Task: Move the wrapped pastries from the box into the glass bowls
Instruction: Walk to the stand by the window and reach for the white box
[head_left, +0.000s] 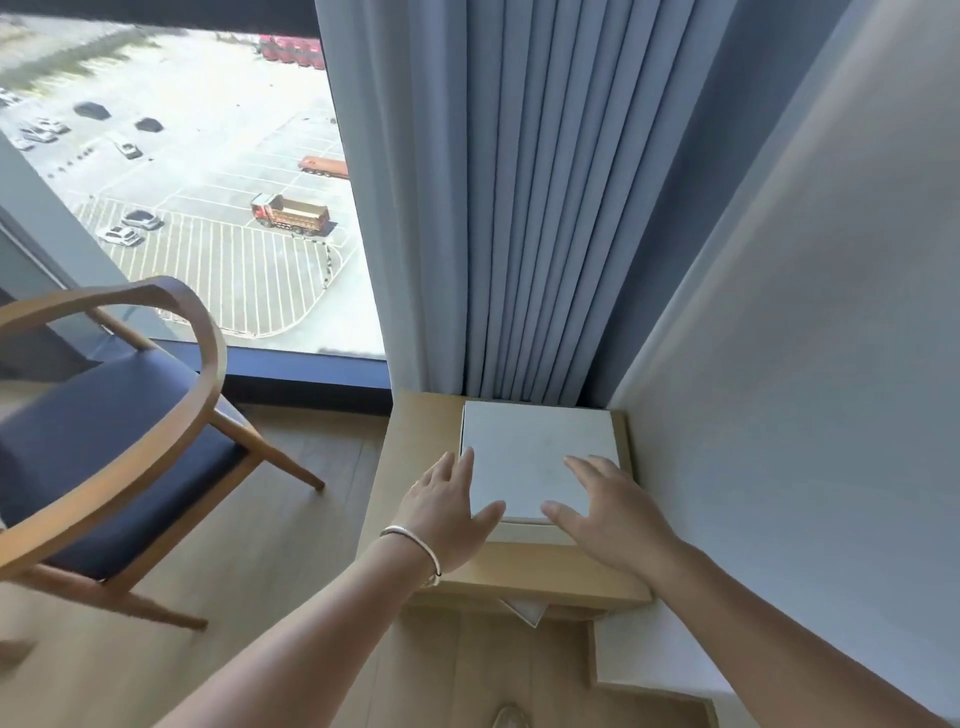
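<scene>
A flat white box (537, 449) with its lid closed lies on a small wooden side table (524, 574) in the corner, against the curtain. My left hand (449, 512) reaches to the box's left front corner, fingers spread, thumb lying on the lid's front edge. My right hand (608, 512) rests spread over the right front corner. Neither hand has closed around the box. No pastries and no glass bowls are in view.
A wooden armchair (104, 441) with a dark blue seat stands at the left. Blue curtains (545, 208) hang behind the table, a pale wall (805, 364) bounds it on the right, and a large window (182, 182) is at the back left.
</scene>
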